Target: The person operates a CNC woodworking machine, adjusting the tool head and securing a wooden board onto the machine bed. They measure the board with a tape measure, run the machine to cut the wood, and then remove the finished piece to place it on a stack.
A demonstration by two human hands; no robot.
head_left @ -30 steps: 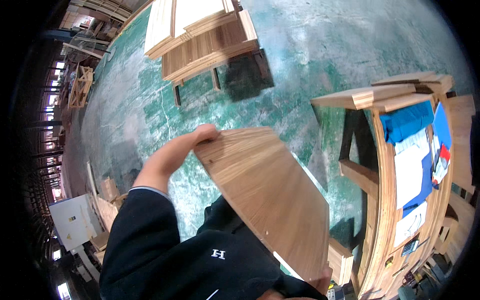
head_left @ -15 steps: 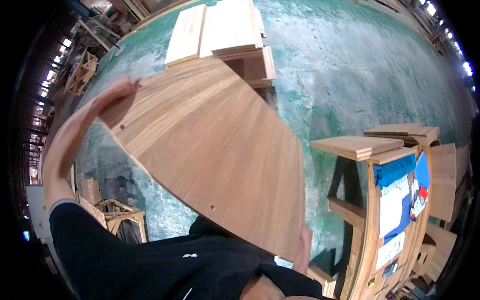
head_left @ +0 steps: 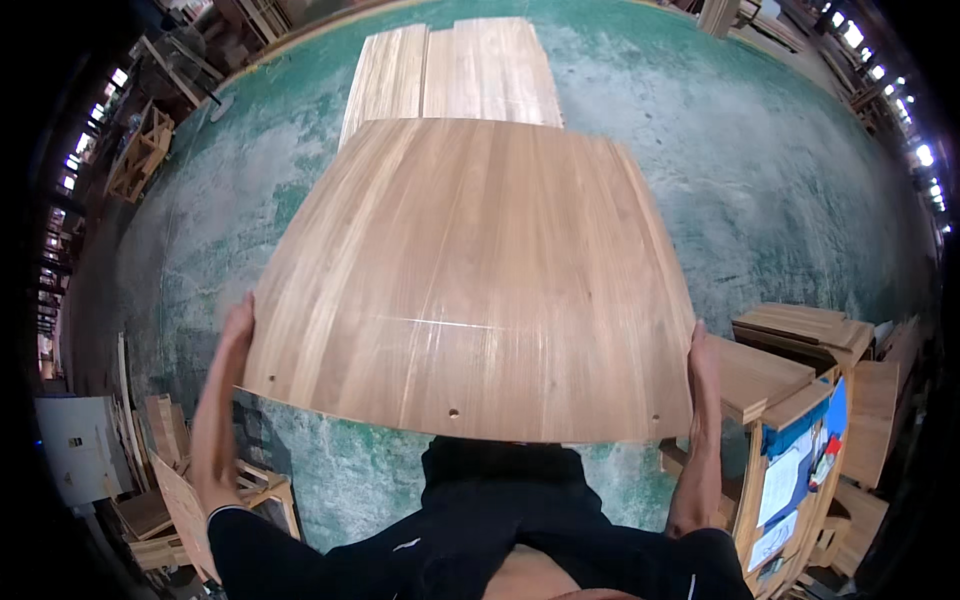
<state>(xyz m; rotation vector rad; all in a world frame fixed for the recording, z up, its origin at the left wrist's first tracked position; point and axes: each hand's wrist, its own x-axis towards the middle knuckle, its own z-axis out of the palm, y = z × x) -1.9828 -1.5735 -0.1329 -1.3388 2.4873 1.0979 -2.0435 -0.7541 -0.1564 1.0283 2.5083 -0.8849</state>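
A large wooden panel (head_left: pixel 470 280) with lengthwise grain spans the space in front of me, roughly level. Three small round holes line its near edge. My left hand (head_left: pixel 240 322) grips the panel's left edge, with the fingers partly hidden under it. On the opposite side, my right hand (head_left: pixel 703 355) holds the right edge, fingers wrapped round and mostly out of sight. Beyond the panel's far edge lies a stack of pale wooden boards (head_left: pixel 490 70), its near part covered by the panel.
At the right stands a wooden workbench (head_left: pixel 745 490) bearing boards (head_left: pixel 760 375), papers (head_left: pixel 785 480) and a blue cloth (head_left: pixel 797 432). Wooden frames (head_left: pixel 265 495) and a white cabinet (head_left: pixel 85 450) are at the lower left. A wooden rack (head_left: pixel 140 155) stands farther back on the green floor (head_left: pixel 650 150).
The panel has turned from a slant to nearly square in front of me. My left hand has come nearer, while my right hand has moved outward and farther forward. Both still hold it.
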